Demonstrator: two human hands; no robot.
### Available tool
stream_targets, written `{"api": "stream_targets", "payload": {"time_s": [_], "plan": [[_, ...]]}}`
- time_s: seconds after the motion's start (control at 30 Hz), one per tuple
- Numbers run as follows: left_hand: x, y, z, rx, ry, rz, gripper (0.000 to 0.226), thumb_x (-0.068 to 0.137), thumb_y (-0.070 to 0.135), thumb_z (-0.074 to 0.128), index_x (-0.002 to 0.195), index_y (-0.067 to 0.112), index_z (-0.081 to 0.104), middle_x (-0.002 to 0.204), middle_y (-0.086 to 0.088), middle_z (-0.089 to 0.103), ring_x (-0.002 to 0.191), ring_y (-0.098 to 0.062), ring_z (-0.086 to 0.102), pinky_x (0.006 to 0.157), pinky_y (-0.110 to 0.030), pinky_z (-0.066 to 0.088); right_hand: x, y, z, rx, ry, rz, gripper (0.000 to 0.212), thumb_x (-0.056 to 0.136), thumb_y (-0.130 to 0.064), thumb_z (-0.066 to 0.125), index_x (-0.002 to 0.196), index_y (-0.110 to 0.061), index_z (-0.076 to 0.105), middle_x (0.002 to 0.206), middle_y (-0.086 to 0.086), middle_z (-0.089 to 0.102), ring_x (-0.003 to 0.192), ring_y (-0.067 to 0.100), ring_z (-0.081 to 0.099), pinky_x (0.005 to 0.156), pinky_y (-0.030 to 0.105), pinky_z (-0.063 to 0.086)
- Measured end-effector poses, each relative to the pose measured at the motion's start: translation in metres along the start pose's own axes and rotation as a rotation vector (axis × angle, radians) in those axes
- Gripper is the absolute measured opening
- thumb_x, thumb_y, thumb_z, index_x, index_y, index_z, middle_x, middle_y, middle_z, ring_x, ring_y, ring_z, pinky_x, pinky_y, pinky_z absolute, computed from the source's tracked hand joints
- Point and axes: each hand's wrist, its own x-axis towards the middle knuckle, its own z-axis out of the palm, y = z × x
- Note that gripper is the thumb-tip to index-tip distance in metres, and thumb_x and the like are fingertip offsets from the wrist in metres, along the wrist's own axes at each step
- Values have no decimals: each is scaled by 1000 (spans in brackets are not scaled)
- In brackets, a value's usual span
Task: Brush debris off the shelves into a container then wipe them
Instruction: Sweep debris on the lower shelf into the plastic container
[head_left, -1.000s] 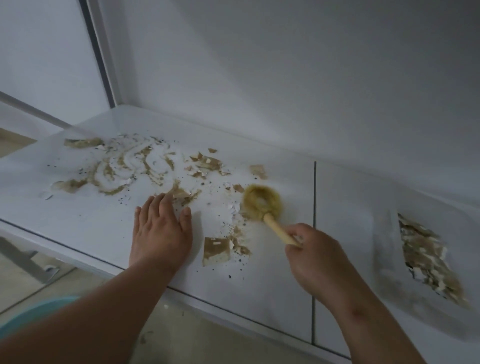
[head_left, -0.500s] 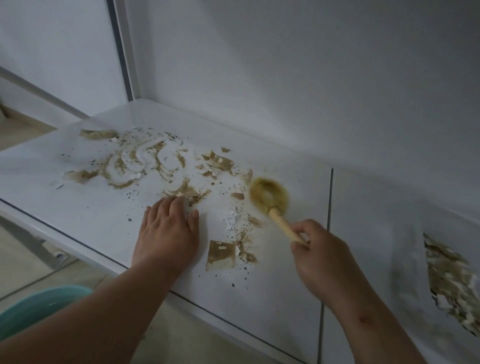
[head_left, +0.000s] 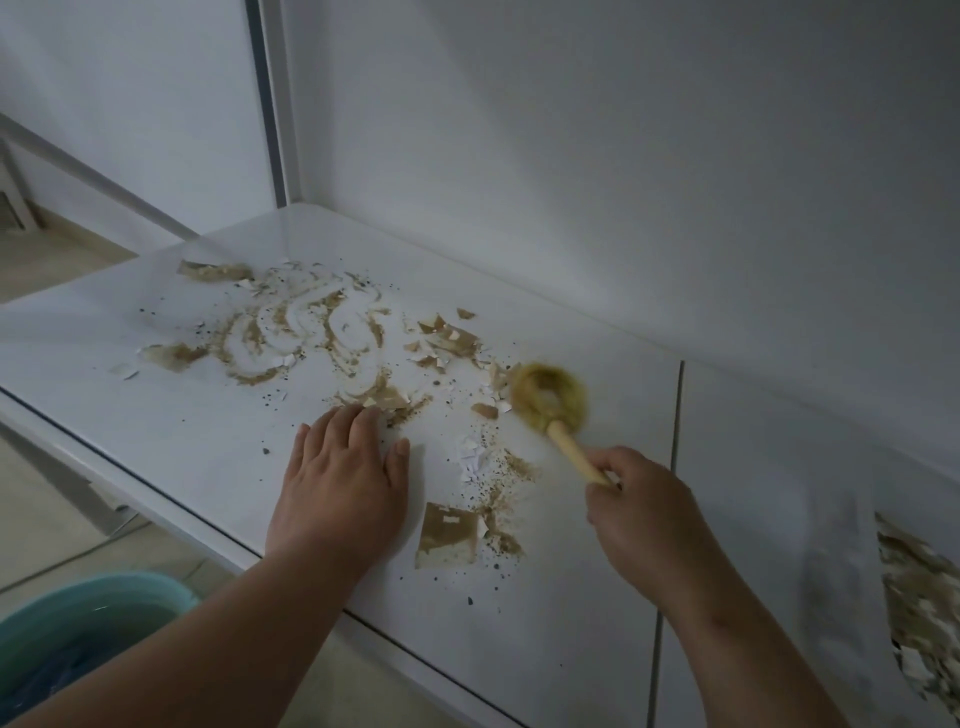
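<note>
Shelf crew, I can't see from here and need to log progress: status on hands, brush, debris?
Left hand flat on shelf. Right hand grips brush, head down on shelf. Debris still scattered. Basin below the edge.

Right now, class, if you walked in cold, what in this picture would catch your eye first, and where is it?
First, the brown debris smeared in swirls across the left and middle of the white shelf. Next, the right hand gripping a round yellowish brush by its wooden handle, head down at the mess's right edge, while the left hand lies flat beside it. A teal basin sits below, bottom left.
</note>
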Motion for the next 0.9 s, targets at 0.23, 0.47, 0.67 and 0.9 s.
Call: {"api": "stream_targets", "payload": {"time_s": [0.23,0.47,0.67,0.9], "plan": [[-1,0,-1,-7,-4,-9,61,97,51,14,148,19,26,155,-1,25,146,-18,11,121,-35,2,47,22,-29,-11,273,235,30,93,-14,45,121,-11,56,115,18,63,104,38,57,86,39,46],[1,0,0,12,-8,-48,61,97,51,13,148,19,24,155,-1,23,146,-17,10,121,-35,2,31,-2,-4,-49,-20,1,26,90,-13,46,107,-27,59,89,3,65,72,21,60,58,27,42],[7,-2,-1,-43,18,-198,64,98,50,12,152,16,15,159,-4,12,147,-17,0,120,-35,-5,70,3,-20,30,193,52,23,87,-11,50,106,-19,61,97,11,67,85,30,62,66,30,46],[11,-1,1,-34,-39,-242,67,97,52,7,153,16,4,161,-2,1,147,-15,-8,120,-35,-6,136,3,-8,-108,172,81,26,92,-13,46,109,-1,62,105,23,65,97,41,62,76,38,47]]}}
